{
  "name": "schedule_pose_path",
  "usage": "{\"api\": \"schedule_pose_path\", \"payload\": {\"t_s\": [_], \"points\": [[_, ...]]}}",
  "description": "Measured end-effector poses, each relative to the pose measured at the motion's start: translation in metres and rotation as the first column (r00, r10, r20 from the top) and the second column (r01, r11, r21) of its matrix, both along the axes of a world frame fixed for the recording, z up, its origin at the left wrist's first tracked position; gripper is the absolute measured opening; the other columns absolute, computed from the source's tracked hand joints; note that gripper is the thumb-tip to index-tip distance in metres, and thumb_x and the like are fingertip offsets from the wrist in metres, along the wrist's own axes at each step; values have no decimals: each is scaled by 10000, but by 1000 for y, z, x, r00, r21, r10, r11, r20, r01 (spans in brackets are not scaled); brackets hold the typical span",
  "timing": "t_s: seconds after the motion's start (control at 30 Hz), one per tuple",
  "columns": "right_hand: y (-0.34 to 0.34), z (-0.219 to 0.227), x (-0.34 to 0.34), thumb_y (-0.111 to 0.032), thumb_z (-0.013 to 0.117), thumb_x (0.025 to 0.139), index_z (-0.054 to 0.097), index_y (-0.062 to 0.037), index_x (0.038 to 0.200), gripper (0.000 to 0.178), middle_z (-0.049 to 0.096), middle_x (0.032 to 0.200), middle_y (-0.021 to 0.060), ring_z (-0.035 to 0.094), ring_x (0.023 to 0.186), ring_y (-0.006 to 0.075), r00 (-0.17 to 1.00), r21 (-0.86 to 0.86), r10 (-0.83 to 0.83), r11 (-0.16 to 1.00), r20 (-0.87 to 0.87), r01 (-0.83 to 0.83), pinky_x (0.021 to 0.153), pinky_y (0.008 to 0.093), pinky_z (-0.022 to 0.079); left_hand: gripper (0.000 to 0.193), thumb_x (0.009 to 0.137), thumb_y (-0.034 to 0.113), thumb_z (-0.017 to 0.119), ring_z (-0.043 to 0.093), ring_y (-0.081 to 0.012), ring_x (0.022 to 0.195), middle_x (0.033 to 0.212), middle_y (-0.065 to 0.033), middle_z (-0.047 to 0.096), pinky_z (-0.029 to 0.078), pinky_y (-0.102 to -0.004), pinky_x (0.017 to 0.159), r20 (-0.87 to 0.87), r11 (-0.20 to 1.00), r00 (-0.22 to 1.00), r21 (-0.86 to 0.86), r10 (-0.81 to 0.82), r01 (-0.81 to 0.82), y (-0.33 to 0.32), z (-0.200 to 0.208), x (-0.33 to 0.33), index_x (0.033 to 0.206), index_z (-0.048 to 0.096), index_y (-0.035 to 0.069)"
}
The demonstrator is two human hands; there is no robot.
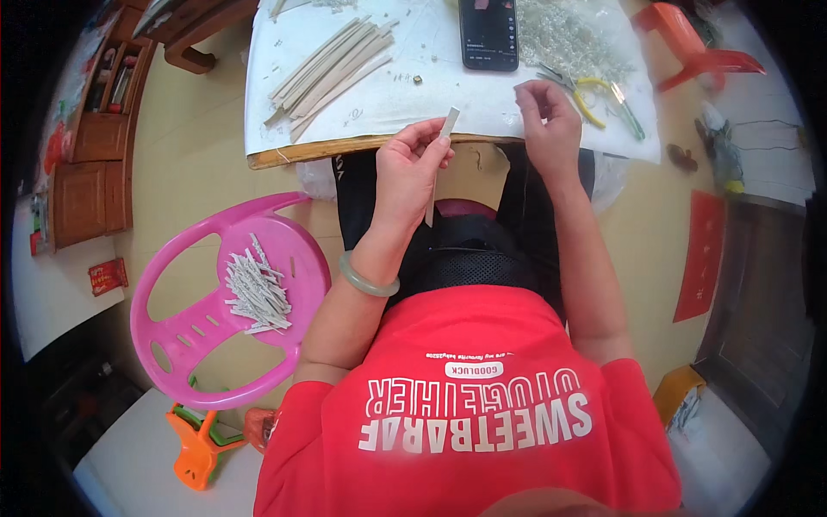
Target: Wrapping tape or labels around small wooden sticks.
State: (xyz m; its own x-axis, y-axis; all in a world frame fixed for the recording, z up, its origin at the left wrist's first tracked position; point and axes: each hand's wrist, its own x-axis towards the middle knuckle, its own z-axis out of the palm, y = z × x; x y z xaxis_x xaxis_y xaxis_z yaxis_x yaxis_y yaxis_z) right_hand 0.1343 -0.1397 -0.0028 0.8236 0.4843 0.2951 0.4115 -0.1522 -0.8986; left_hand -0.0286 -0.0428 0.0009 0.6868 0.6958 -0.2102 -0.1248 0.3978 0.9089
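Note:
Pinched between the thumb and fingers of my left hand (410, 172) is a narrow pale strip (450, 121), held upright just in front of the table edge. Its lower end shows below the hand. My right hand (551, 129) is over the table edge with its thumb and fingertips together; whatever they grip is too small to make out. Beside that hand lie pliers with yellow handles (588, 110) and a green-handled tool (631, 121). A heap of small clear, glittery pieces (573, 43) is spread beyond it. A bundle of similar flat strips (332, 73) rests on the table's left side.
The white-covered table (388, 108) has a wooden front edge. A phone (489, 39) lies at its back, and a small gold-coloured cube (418, 80) sits nearer. On my left, a pink plastic chair (194, 323) carries many glittery strips (258, 289). A red stool (689, 52) stands right.

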Motion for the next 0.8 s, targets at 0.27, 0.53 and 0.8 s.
{"api": "schedule_pose_path", "payload": {"t_s": [0.27,0.53,0.8], "points": [[-11,18,-61,3,695,814,688,-25,862,55,601,783,18,499,602,98,964,-12,234,971,-130,-237,574,217,436,206,894,-13,637,616,-119,740,906,-108,665,492,-188,641,2,999,1000,46,-7,7,-8,5,1,1094,623,-62],[-11,21,-64,19,706,796,689,-21,855,73,602,760,14,478,590,75,968,-38,207,976,-142,-214,539,201,410,149,886,-23,644,619,-114,697,851,-94,675,500,-190,622,-14,996,1000,87,-20,21,-9,7,-1,1032,623,-48],[-16,18,-65,4,697,825,707,-28,896,79,606,769,4,484,632,67,945,-46,214,972,-249,-232,592,191,407,99,870,-32,640,618,-96,646,799,-64,678,486,-183,585,-21,991,999,131,27,-24,-15,10,-3,969,634,-25]]}}
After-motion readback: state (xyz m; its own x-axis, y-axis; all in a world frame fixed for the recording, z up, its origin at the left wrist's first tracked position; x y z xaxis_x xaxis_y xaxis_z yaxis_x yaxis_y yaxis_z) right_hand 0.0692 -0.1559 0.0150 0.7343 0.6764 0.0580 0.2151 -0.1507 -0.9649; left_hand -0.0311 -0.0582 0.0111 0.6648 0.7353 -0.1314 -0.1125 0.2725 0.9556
